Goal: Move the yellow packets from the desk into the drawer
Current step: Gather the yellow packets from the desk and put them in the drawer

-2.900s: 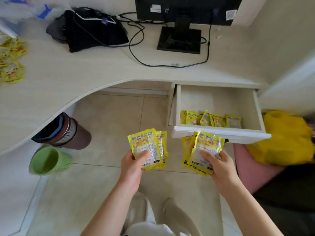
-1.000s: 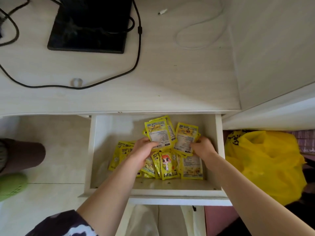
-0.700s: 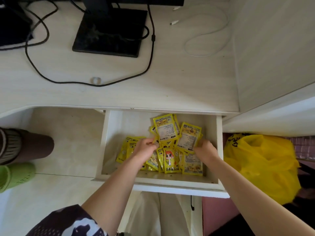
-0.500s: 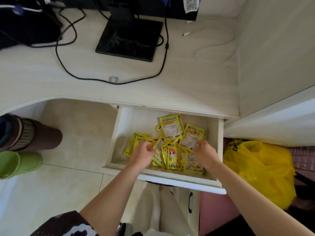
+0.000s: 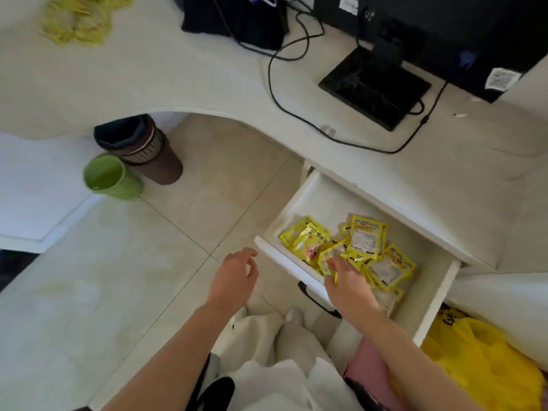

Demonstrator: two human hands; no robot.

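Note:
Several yellow packets (image 5: pixel 366 247) lie in a loose heap inside the open white drawer (image 5: pixel 299 197) under the desk. My right hand (image 5: pixel 347 284) hovers over the drawer's front edge, fingers spread and touching the nearest packets without gripping any. My left hand (image 5: pixel 234 277) is outside the drawer to its left, over the floor, open and holding nothing. More yellow packets (image 5: pixel 78 20) lie blurred on the desk (image 5: pixel 148 72) at the far upper left.
A monitor stand (image 5: pixel 376 84) with black cables and a black bag (image 5: pixel 234 22) sit on the desk. A brown bin (image 5: pixel 142 149) and a green bin (image 5: pixel 111 178) stand on the floor. A yellow plastic bag (image 5: pixel 480 369) lies at the lower right.
Both hands let go of their packets in the drawer. My left hand has come out of the drawer to the left. The view has swung left, showing the packets on the desk.

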